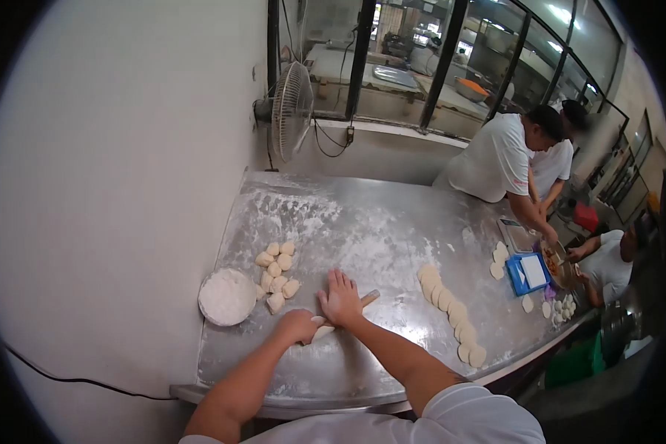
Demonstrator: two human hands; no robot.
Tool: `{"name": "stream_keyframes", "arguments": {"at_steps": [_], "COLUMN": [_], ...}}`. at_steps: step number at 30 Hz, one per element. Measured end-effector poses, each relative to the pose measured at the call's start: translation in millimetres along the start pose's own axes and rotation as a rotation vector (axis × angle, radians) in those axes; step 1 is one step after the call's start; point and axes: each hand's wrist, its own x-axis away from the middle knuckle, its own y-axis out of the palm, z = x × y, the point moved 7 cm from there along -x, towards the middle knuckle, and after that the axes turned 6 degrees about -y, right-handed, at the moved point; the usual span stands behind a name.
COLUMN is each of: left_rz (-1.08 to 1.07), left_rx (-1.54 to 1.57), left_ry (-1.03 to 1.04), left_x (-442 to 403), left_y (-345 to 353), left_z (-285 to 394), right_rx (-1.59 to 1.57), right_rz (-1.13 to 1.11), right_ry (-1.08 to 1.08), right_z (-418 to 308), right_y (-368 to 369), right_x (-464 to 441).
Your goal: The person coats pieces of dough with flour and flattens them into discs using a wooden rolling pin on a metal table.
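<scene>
My left hand [297, 326] is closed at the edge of a small flattened dough piece [323, 333] on the metal table. My right hand [340, 300], fingers stretched out, rests its palm on a wooden rolling pin [370, 297]. The pin lies slantwise over the dough, partly hidden by that hand. Behind my left hand is a cluster of dough balls [276, 271], with a round bowl of white flour [227, 297] to their left. Farther right, flat dough rounds [457, 314] overlap in a long row.
Flour dusts the metal table [362, 203]. A wall fan [291, 111] hangs beyond its far left corner. At the right are a scale [516, 235], a blue tray [527, 274], a bowl of filling [557, 265], more dough rounds [499, 260] and several people in white shirts [492, 159].
</scene>
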Motion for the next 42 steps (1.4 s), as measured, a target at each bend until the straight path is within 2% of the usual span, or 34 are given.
{"name": "stream_keyframes", "arguments": {"at_steps": [1,4,5,7,9,10,11,14,15,17,18,20,21,22,24,25,27,28,30,31,34,35,36,39,40,41,42], "left_rz": [0.126,-0.015,-0.164,-0.234,-0.245,-0.279,-0.298,-0.082,-0.120,-0.042,-0.001,0.097,0.145,0.036,-0.186,-0.247,-0.371,-0.364,-0.351,-0.262,0.012,-0.042,-0.021,0.000,-0.020,-0.040,-0.114], "left_rx": [0.074,0.436,0.563,0.633,0.361,0.313,0.255,0.105,0.045,0.154,0.204,0.298,0.346,0.410,0.539,0.510,0.435,0.388,0.289,0.133,0.019,0.026,0.063,0.239,0.336,0.436,0.474], "left_ry": [-0.014,-0.036,-0.180,-0.087,-0.056,-0.108,-0.147,-0.027,-0.117,-0.164,-0.183,-0.084,-0.033,-0.084,-0.190,-0.177,-0.144,-0.150,-0.156,-0.080,-0.038,-0.124,-0.110,-0.076,-0.073,-0.074,-0.078], "left_x": [-8.5,-14.6,-7.0,-18.0,-16.9,-1.1,11.1,1.4,-6.3,-2.0,1.0,-7.7,-12.4,-15.9,-18.9,-17.4,-12.7,-6.3,7.1,3.3,-21.3,8.5,4.2,-8.7,-8.7,-7.7,-6.6], "left_y": [11.0,20.9,19.9,45.3,44.4,27.6,9.3,13.0,23.3,7.8,0.1,8.8,11.0,18.6,32.4,34.6,36.4,26.5,14.0,9.0,29.7,-7.0,-6.4,4.8,6.2,8.0,12.5], "left_z": [-17.8,-28.0,-26.2,-36.0,-32.3,-19.6,-8.0,-4.4,-12.0,-15.9,-18.3,-27.3,-30.6,-34.9,-40.1,-39.8,-38.7,-33.5,-22.3,-19.0,-33.5,-15.6,-18.9,-33.4,-34.0,-35.0,-35.1], "right_rx": [-0.086,0.140,0.154,0.166,0.162,0.161,0.173,0.171,0.143,0.087,0.024,-0.086,-0.020,0.086,0.109,0.151,0.140,0.136,0.176,0.178,0.113,0.044,-0.024,-0.034,0.063,0.130,0.145], "right_rz": [0.008,-0.230,-0.261,-0.315,-0.368,-0.399,-0.357,-0.215,-0.148,0.000,-0.031,-0.090,-0.092,-0.129,-0.221,-0.272,-0.310,-0.323,-0.351,-0.330,-0.176,-0.098,-0.022,-0.177,-0.187,-0.298,-0.307], "right_ry": [-0.003,-0.064,-0.118,-0.203,-0.223,-0.208,-0.178,-0.052,-0.022,0.034,0.056,0.093,0.023,-0.036,-0.154,-0.183,-0.199,-0.203,-0.033,0.025,0.136,0.140,0.146,0.147,0.075,0.011,-0.132], "right_z": [1.4,12.4,16.4,23.5,14.9,10.3,4.5,-13.2,-13.4,-12.5,-12.6,-9.2,0.2,6.2,9.2,15.1,10.7,7.7,3.2,-9.7,-25.7,-20.6,-17.0,-5.7,1.3,2.3,2.1], "right_y": [-7.5,-27.1,-42.4,-60.0,-61.1,-55.4,-45.4,-10.9,0.2,11.6,8.0,-13.0,-14.5,-19.6,-49.1,-54.9,-55.2,-53.7,-18.4,-14.3,1.3,12.5,15.9,-3.7,-6.7,-17.6,-36.6], "right_x": [15.9,101.5,124.8,164.8,152.0,133.5,110.2,28.1,8.4,-19.3,-13.5,20.5,51.7,88.4,144.9,162.2,153.4,144.0,96.5,65.2,-2.0,-11.5,-14.9,41.8,75.1,107.1,135.0]}}
